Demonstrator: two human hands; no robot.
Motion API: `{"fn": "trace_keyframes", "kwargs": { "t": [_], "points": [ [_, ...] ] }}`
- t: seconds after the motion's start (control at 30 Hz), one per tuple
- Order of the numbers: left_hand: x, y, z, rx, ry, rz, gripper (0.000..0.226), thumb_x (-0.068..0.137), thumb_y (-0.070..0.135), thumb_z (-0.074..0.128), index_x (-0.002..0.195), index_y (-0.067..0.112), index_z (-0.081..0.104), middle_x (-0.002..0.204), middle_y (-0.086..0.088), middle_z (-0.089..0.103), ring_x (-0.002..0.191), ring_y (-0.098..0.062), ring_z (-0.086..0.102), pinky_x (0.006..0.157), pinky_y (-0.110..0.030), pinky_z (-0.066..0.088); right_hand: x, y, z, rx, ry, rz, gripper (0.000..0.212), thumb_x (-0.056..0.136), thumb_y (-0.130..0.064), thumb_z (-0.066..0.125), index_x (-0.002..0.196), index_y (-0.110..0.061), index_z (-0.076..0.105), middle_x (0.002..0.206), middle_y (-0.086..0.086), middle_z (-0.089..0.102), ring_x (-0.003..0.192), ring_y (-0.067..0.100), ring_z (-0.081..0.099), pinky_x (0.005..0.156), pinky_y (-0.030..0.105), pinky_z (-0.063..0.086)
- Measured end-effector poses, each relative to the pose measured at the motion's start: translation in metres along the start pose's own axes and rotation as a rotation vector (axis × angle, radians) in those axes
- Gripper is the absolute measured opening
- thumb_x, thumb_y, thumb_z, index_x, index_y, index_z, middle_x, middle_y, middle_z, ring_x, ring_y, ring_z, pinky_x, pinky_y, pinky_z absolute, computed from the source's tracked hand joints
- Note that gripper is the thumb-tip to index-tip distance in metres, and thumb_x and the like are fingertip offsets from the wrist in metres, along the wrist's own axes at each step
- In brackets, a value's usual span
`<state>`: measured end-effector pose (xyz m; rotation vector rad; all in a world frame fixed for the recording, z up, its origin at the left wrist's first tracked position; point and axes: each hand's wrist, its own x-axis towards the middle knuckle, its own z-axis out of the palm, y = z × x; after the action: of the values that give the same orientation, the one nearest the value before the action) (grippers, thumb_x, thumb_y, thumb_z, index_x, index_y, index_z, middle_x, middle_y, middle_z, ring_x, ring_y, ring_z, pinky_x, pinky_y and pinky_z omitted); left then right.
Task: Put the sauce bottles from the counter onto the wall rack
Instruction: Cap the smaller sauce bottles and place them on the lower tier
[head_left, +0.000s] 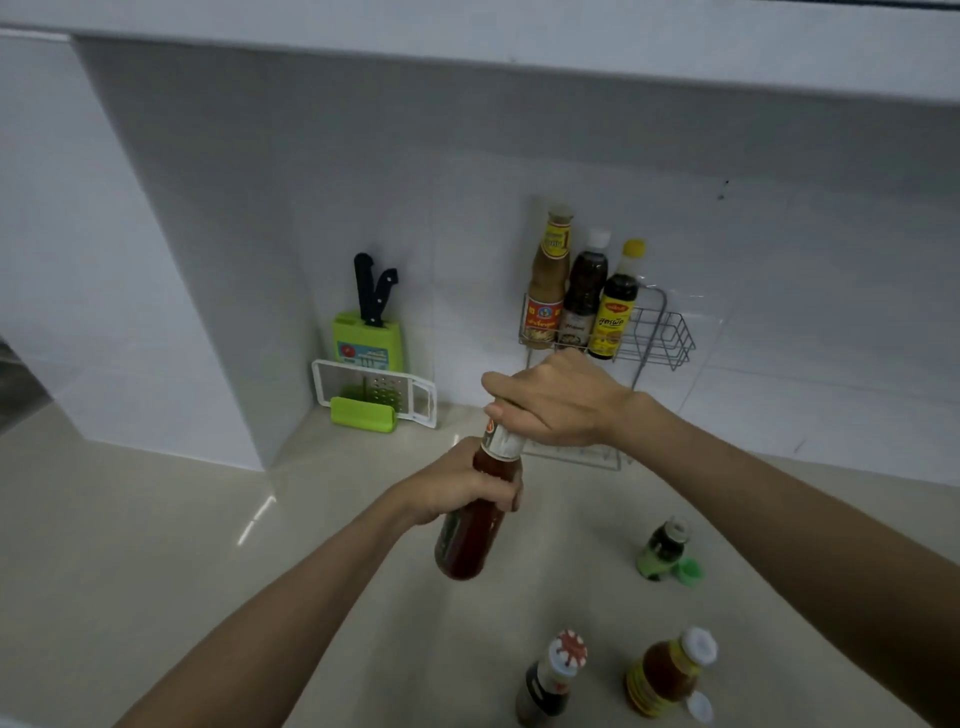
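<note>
Sauce bottles number seven: three upright in the wire wall rack (670, 338), three standing on the beige counter (156, 545), and one red chili sauce bottle (475, 519) held tilted above it. Left hand (462, 483) grips its body, fingers wrapped around; right hand (556, 402) closes over its top.
</note>
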<state>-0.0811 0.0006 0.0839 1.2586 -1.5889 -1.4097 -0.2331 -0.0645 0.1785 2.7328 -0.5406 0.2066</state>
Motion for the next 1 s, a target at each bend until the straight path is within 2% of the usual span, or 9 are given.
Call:
{"fn": "trace_keyframes", "kwargs": {
  "t": [0.2, 0.27, 0.37, 0.43, 0.6, 0.73, 0.87, 0.93, 1.0],
  "points": [
    [0.008, -0.017, 0.031, 0.1, 0.515, -0.19, 0.012, 0.056, 0.011, 0.07, 0.061, 0.016, 0.06, 0.058, 0.0, 0.064, 0.054, -0.017, 0.059, 0.056, -0.026, 0.048, 0.002, -0.025, 0.029, 0.048, -0.07, 0.408, 0.03, 0.097, -0.037, 0.028, 0.087, -0.016, 0.046, 0.078, 0.014, 0.065, 0.065, 0.033, 0.055, 0.057, 0.034, 0.032],
    [0.005, -0.025, 0.024, 0.088, 0.342, -0.163, 0.012, 0.056, 0.009, 0.068, 0.06, 0.015, 0.06, 0.061, -0.003, 0.064, 0.059, -0.019, 0.059, 0.062, -0.029, 0.049, -0.004, -0.024, 0.03, 0.109, -0.106, 0.286, 0.034, 0.099, -0.043, 0.027, 0.084, -0.017, 0.042, 0.07, 0.01, 0.057, 0.063, 0.031, 0.056, 0.058, 0.034, 0.033],
    [-0.004, -0.02, 0.004, -0.006, -0.136, -0.088, 0.015, 0.057, -0.003, 0.061, 0.065, 0.009, 0.057, 0.066, -0.007, 0.06, 0.07, -0.024, 0.059, 0.069, -0.029, 0.048, -0.01, -0.014, 0.022, 0.138, -0.06, -0.036, 0.035, 0.097, -0.054, 0.026, 0.093, -0.02, 0.036, 0.066, 0.007, 0.059, 0.05, 0.027, 0.046, 0.053, 0.031, 0.029],
    [-0.006, -0.016, 0.002, -0.031, -0.197, -0.07, 0.017, 0.057, -0.006, 0.059, 0.065, 0.008, 0.055, 0.063, -0.005, 0.06, 0.07, -0.024, 0.059, 0.067, -0.027, 0.048, -0.01, -0.014, 0.022, 0.138, 0.005, -0.073, 0.028, 0.094, -0.047, 0.028, 0.097, -0.02, 0.032, 0.062, 0.006, 0.062, 0.042, 0.028, 0.043, 0.047, 0.028, 0.025],
    [0.001, -0.024, 0.024, -0.039, 0.336, -0.148, 0.012, 0.053, 0.005, 0.067, 0.062, 0.01, 0.062, 0.059, -0.005, 0.062, 0.058, -0.023, 0.057, 0.061, -0.031, 0.048, 0.001, -0.034, 0.037, 0.257, 0.008, 0.348, 0.01, 0.088, -0.038, 0.017, 0.085, -0.029, 0.018, 0.062, 0.01, 0.057, 0.051, 0.032, 0.046, 0.053, 0.033, 0.03],
    [0.008, -0.027, 0.043, 0.175, 0.655, -0.248, 0.015, 0.062, 0.02, 0.07, 0.075, 0.017, 0.064, 0.072, -0.001, 0.07, 0.067, -0.021, 0.064, 0.059, -0.029, 0.049, 0.01, -0.051, 0.036, 0.272, -0.117, 0.682, 0.01, 0.095, -0.023, 0.038, 0.094, -0.017, 0.046, 0.085, 0.013, 0.062, 0.08, 0.035, 0.061, 0.062, 0.038, 0.043],
    [0.01, -0.034, 0.059, 0.441, 0.814, -0.353, 0.025, 0.071, 0.027, 0.063, 0.096, 0.024, 0.064, 0.089, -0.002, 0.072, 0.088, -0.029, 0.066, 0.067, -0.028, 0.042, 0.01, -0.053, 0.045, 0.26, -0.409, 0.724, 0.04, 0.094, -0.029, 0.052, 0.13, -0.013, 0.044, 0.117, 0.013, 0.055, 0.107, 0.034, 0.055, 0.073, 0.041, 0.043],
    [0.01, -0.036, 0.056, 0.405, 0.826, -0.308, 0.026, 0.071, 0.024, 0.065, 0.097, 0.02, 0.062, 0.089, -0.004, 0.072, 0.087, -0.03, 0.066, 0.068, -0.03, 0.046, 0.012, -0.047, 0.045, 0.515, -0.364, 0.865, 0.05, 0.091, -0.053, 0.046, 0.115, -0.011, 0.056, 0.106, 0.012, 0.061, 0.094, 0.03, 0.056, 0.07, 0.037, 0.043],
    [0.011, -0.034, 0.044, 0.243, 0.705, -0.2, 0.032, 0.068, 0.02, 0.073, 0.098, 0.015, 0.06, 0.089, -0.005, 0.071, 0.085, -0.027, 0.066, 0.07, -0.033, 0.051, 0.015, -0.038, 0.042, 0.695, -0.21, 0.945, 0.049, 0.085, -0.058, 0.047, 0.093, -0.011, 0.062, 0.093, 0.009, 0.065, 0.084, 0.027, 0.058, 0.066, 0.034, 0.045]
  ]
}}
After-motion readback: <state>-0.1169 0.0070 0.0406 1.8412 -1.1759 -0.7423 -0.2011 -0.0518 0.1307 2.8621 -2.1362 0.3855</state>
